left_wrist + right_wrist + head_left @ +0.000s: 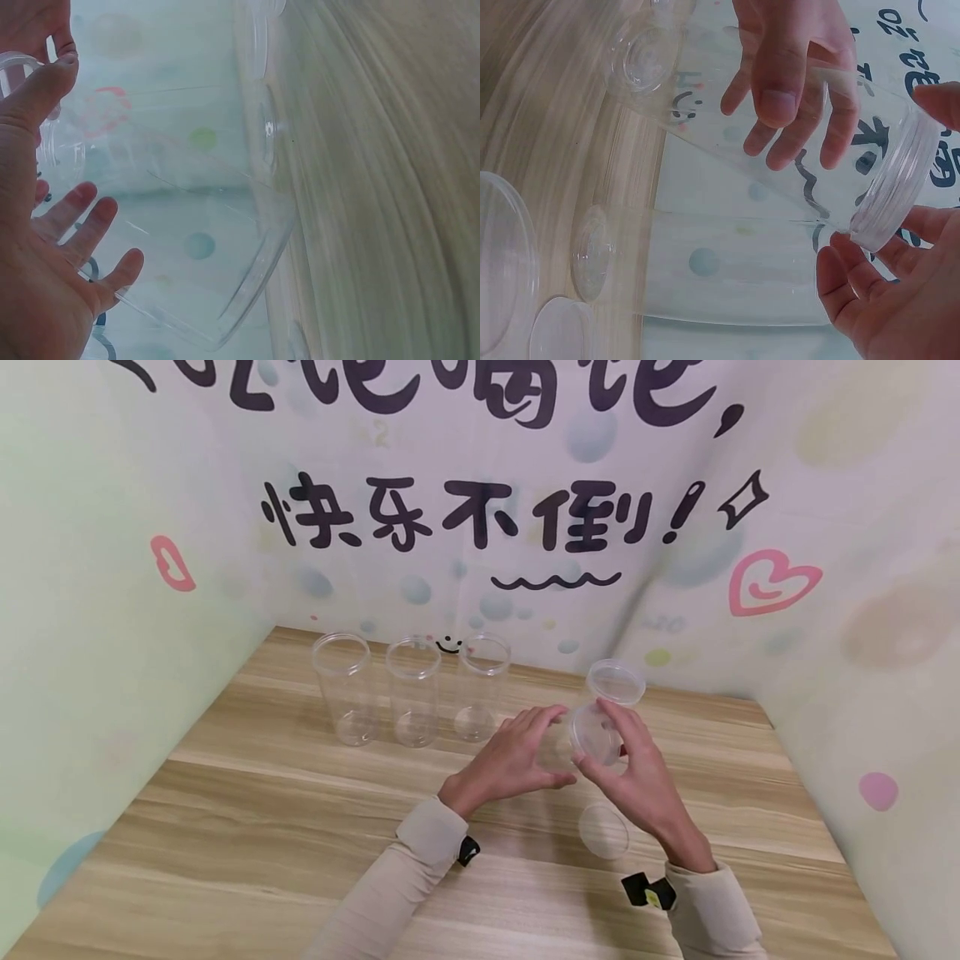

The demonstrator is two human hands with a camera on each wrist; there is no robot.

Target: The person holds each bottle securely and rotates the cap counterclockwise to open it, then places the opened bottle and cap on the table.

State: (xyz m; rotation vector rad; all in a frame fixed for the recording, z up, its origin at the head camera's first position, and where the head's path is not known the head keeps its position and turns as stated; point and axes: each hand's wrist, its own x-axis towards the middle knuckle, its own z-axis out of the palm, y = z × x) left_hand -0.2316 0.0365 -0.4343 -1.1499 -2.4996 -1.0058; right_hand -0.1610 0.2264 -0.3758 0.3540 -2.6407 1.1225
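Observation:
A clear plastic jar (187, 217) is held tilted above the table, its base end pointing down and away from the hands. My left hand (517, 756) grips the jar's body, thumb on one side and fingers on the other. At the mouth, a clear lid (596, 735) faces toward me. My right hand (637, 768) holds this lid by its rim, between thumb and fingers. Whether the lid is fully seated cannot be told. Much of the jar's body is hard to see in the head view because it is transparent.
Three clear jars without lids, the left one (345, 693), the middle one (414, 697) and the right one (480, 693), stand in a row at the back left. Behind my right hand is a lidded jar (617, 681). A clear round lid (603, 832) lies on the wooden table (247, 827).

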